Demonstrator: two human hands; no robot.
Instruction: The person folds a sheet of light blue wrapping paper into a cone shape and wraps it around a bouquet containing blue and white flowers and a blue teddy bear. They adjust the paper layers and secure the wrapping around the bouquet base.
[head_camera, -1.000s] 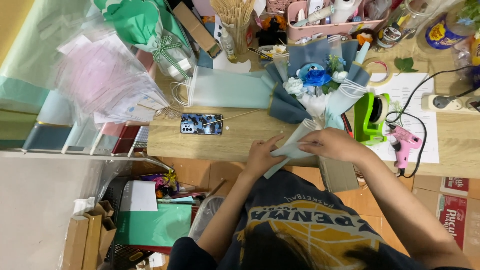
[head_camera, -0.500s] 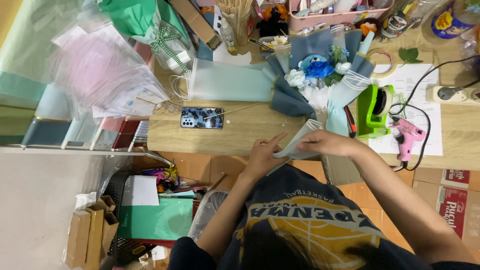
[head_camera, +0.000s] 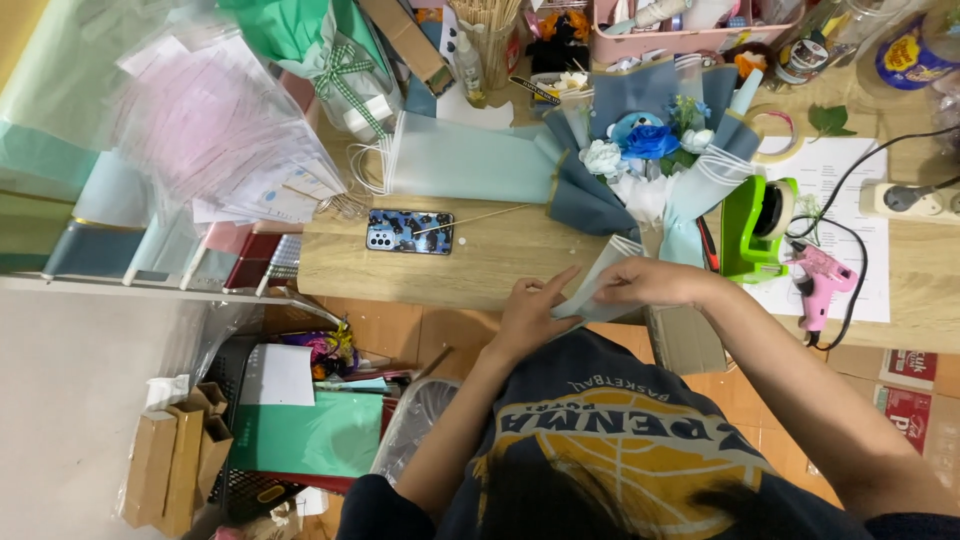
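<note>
Wooden table (head_camera: 480, 265): both hands (head_camera: 530, 315) (head_camera: 650, 282) folding wrapping paper (head_camera: 598, 285)

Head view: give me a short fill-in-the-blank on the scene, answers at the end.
1. Both hands, left hand and right hand, hold a folded sheet of pale blue ____.
2. The tape dispenser on the wooden table is bright ____.
3. The pink glue gun lies to the ____ of the tape dispenser.
4. The phone lies flat, to the ____ of the bouquet.

Missing words: paper; green; right; left
</note>
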